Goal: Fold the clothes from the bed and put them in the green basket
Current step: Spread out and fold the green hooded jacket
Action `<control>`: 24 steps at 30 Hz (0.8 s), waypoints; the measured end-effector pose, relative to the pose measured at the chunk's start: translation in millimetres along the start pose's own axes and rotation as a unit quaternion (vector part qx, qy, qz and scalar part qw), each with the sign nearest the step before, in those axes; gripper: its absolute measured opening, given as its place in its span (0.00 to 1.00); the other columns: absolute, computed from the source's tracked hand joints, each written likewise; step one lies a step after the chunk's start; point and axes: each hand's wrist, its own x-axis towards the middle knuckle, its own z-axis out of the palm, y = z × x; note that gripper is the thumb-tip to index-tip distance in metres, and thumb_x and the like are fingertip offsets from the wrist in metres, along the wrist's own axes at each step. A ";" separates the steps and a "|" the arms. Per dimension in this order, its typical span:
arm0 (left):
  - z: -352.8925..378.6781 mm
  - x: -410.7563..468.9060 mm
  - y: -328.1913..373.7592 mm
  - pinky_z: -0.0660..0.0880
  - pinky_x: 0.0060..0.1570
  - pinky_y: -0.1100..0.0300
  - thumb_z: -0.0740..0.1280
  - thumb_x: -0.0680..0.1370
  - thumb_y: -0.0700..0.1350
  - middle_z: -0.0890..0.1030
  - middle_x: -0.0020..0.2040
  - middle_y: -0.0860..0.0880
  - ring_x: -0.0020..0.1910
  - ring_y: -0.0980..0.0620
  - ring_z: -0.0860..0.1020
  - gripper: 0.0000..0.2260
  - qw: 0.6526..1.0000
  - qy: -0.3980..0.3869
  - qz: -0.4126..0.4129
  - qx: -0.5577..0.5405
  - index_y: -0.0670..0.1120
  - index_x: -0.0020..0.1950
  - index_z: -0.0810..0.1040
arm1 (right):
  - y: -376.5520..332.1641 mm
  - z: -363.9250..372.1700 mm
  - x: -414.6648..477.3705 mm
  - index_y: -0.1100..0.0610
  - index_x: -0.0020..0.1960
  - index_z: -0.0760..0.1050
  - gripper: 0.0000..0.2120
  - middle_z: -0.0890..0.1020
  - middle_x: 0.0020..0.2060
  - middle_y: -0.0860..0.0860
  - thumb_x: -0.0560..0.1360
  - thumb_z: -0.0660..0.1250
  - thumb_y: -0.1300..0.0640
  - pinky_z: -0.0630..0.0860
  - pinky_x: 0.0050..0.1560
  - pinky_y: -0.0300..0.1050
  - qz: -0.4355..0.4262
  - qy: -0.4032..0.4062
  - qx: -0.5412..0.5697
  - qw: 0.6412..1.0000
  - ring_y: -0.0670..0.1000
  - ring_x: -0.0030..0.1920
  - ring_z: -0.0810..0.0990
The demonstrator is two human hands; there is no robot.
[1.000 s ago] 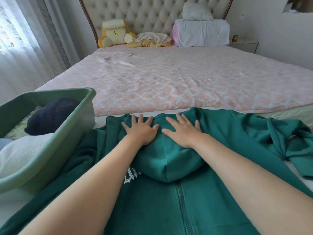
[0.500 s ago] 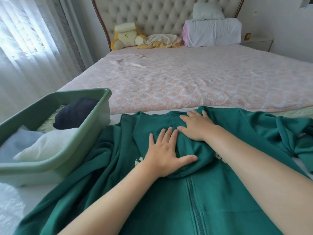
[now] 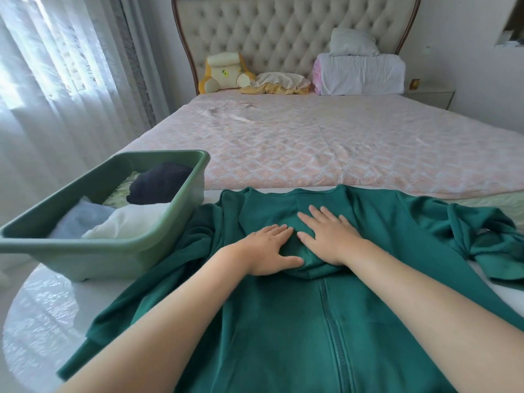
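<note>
— What sits furthest left?

— A sheer white curtain. Next to it is a green rectangular plastic basket, standing on the glossy white surface at the near end of the bed. Inside it lie a pale blue-grey folded cloth, a white folded cloth and a dark navy bundle.

— And the garment being folded?

— A dark green zip-front hoodie lies spread front-up just right of the basket, across that same white surface. Its left sleeve bunches against the basket's wall and trails towards the camera. The closed zipper runs straight down the middle.

— What are the hands doing?

— The left hand lies flat, fingers straight and close together, thumb spread. It presses on the hood, which is turned down over the chest, and it grips nothing. The right hand is just beside it, also flat, with fingers a little apart and the palm on the same hood. A ridge of cloth rises between the two thumbs.

— Further right?

— The right sleeve lies crumpled and doubled over itself. Beyond the hoodie stretches a pink quilted bedspread.
</note>
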 end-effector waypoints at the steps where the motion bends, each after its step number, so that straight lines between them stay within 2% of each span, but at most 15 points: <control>1: -3.0 -10.9 -6.3 0.54 0.77 0.52 0.58 0.80 0.64 0.56 0.81 0.52 0.79 0.52 0.53 0.36 1.000 0.022 0.004 0.006 0.50 0.82 0.51 | -2.8 -1.8 0.2 0.42 0.82 0.42 0.32 0.43 0.82 0.48 0.81 0.44 0.34 0.45 0.79 0.60 0.010 -0.005 -0.020 1.000 0.52 0.81 0.42; 5: -12.8 -60.3 -33.5 0.66 0.69 0.53 0.61 0.82 0.55 0.71 0.72 0.52 0.71 0.50 0.67 0.25 0.992 0.126 0.003 0.027 0.51 0.78 0.63 | -25.1 -14.7 -5.1 0.49 0.83 0.44 0.31 0.44 0.82 0.53 0.83 0.46 0.39 0.45 0.79 0.60 0.013 0.010 -0.087 0.996 0.55 0.81 0.43; 9: -23.2 -102.1 -55.9 0.66 0.66 0.57 0.62 0.81 0.51 0.75 0.63 0.52 0.64 0.50 0.69 0.18 0.984 0.176 -0.010 0.023 0.50 0.71 0.71 | -89.5 -30.6 -17.7 0.50 0.81 0.56 0.28 0.56 0.81 0.50 0.83 0.55 0.44 0.51 0.78 0.53 -0.108 0.080 -0.009 0.991 0.51 0.80 0.53; 11: -25.8 -117.3 -65.2 0.64 0.67 0.58 0.61 0.82 0.49 0.73 0.63 0.50 0.64 0.49 0.68 0.18 0.984 0.174 -0.040 0.020 0.48 0.71 0.70 | -129.7 -33.7 -25.4 0.50 0.78 0.63 0.26 0.64 0.77 0.48 0.82 0.59 0.47 0.58 0.75 0.51 -0.176 0.095 0.038 0.979 0.51 0.77 0.61; 14: -28.9 -136.6 -70.8 0.64 0.65 0.58 0.60 0.82 0.45 0.71 0.64 0.47 0.65 0.47 0.69 0.17 0.983 0.165 -0.073 0.022 0.44 0.71 0.68 | -177.5 -31.8 -29.0 0.50 0.71 0.71 0.22 0.75 0.67 0.48 0.77 0.64 0.51 0.67 0.68 0.50 -0.235 0.108 0.084 0.962 0.53 0.67 0.72; 18: -22.5 -150.9 -76.6 0.64 0.63 0.60 0.57 0.83 0.42 0.71 0.68 0.43 0.66 0.47 0.70 0.16 0.985 0.111 -0.117 0.059 0.40 0.71 0.67 | -208.9 -23.3 -22.0 0.48 0.68 0.75 0.23 0.78 0.59 0.49 0.74 0.68 0.48 0.71 0.62 0.50 -0.253 0.109 0.058 0.960 0.54 0.60 0.73; 20: -18.9 -153.0 -79.9 0.64 0.64 0.60 0.58 0.82 0.42 0.72 0.67 0.42 0.66 0.47 0.70 0.17 0.986 0.101 -0.121 0.045 0.39 0.70 0.67 | -212.9 -22.7 -18.5 0.49 0.64 0.79 0.17 0.80 0.56 0.50 0.75 0.68 0.50 0.72 0.59 0.49 -0.256 0.122 0.033 0.958 0.54 0.58 0.74; 24: -18.9 -153.5 -74.5 0.65 0.64 0.57 0.62 0.81 0.44 0.71 0.66 0.41 0.66 0.45 0.71 0.23 0.988 0.119 -0.102 0.000 0.39 0.74 0.60 | -193.7 -26.9 -15.6 0.52 0.54 0.81 0.12 0.81 0.51 0.49 0.73 0.66 0.60 0.75 0.56 0.50 -0.221 0.129 0.172 0.951 0.53 0.55 0.78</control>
